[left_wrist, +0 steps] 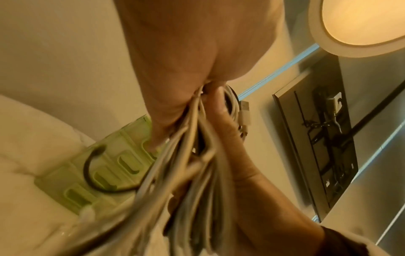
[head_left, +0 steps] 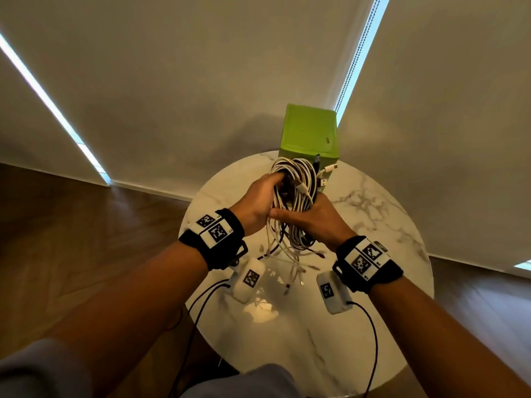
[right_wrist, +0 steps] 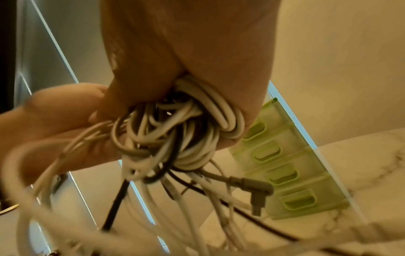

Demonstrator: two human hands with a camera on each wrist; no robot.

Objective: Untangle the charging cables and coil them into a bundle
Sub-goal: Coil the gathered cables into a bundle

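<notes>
Head view: above the round marble table (head_left: 373,214), the left hand (head_left: 255,205) and right hand (head_left: 319,219) both clench the coil of charging cables (head_left: 296,179). Loose cable ends (head_left: 290,262) dangle toward the tabletop, before a green box (head_left: 309,133).

This is looking like a room in a home, probably a living room. A small round marble-patterned tabletop (head_left: 373,214) is standing on dark herringbone wood flooring (head_left: 86,225), roller blinds (head_left: 172,81) are covering tall windows with daylight leaking through at the edges, a round ceiling lamp (left_wrist: 361,22) is glowing warm, and a wall-mounted flat screen (left_wrist: 324,138) is showing its back.
</notes>
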